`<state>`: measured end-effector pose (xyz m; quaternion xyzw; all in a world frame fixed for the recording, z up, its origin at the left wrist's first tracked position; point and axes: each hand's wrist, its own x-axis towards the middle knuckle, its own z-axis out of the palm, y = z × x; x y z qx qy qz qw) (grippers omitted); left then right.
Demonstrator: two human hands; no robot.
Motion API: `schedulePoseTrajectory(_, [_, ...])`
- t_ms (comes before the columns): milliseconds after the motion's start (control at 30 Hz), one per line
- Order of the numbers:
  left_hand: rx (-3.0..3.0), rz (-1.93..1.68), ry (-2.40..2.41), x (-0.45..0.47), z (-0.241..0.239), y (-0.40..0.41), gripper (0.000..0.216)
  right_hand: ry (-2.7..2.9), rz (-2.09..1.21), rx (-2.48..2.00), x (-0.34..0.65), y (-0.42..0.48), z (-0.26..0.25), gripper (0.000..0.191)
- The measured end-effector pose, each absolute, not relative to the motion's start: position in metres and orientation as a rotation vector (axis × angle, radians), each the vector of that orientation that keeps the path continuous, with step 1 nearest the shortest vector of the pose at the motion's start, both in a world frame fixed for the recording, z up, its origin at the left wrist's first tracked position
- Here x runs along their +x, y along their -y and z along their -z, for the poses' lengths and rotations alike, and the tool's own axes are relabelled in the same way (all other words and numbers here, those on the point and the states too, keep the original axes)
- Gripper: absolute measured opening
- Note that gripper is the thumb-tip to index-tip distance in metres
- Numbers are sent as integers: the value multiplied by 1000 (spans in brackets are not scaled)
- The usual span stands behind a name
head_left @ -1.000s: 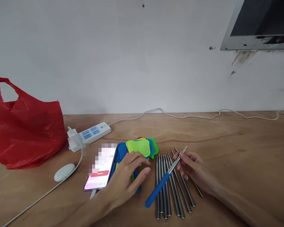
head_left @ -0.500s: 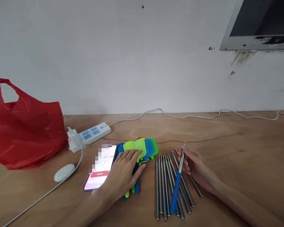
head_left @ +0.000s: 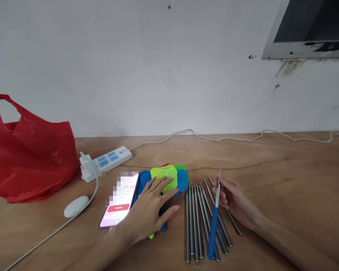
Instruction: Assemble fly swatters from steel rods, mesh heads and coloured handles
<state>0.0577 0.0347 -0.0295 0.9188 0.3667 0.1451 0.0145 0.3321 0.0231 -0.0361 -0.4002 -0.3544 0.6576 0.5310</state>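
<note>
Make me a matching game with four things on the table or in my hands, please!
Things:
1. Bag
2. Phone
3. Blue-ended rod
4. Mesh pile

Matches:
A. In the right hand
B. Yellow, blue and green
C. Red all over
D. Screen lit up

Right pairs: 1-C, 2-D, 3-A, 4-B

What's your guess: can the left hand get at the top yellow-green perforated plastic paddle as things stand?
Probably yes: the left hand has its fingers over the paddle, and nothing else seems to cover it.
</note>
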Motion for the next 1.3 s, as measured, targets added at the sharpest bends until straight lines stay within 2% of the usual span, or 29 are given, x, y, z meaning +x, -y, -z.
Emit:
schedulePoseTrajectory(100, [2835, -406, -1031, 59, 27, -33, 41, 834, -1582, -967, 333, -24, 37, 46])
schedulePoseTrajectory(333, [2777, -325, -1046, 61, 28, -31, 51, 784, -1634, -936, 333, -26, 37, 44])
schedulePoseTrajectory(500, [2765, -394, -1140, 61, 28, -31, 44, 915, -1674, -983, 338, -40, 47, 63])
schedulePoseTrajectory(567, [2764, -430, -1236, 62, 28, -31, 42, 969, -1714, -1014, 341, -45, 49, 65])
schedulePoseTrajectory(700, [2794, -454, -1374, 62, 28, -33, 42, 1051, -1711, -1066, 344, -45, 45, 58])
schedulePoseTrajectory(900, [2901, -370, -1090, 59, 30, -33, 49, 1130, -1660, -1112, 339, -38, 45, 53])
schedulePoseTrajectory(1300, [2925, -475, -1062, 63, 33, -37, 30, 1181, -1608, -1124, 339, -39, 56, 48])
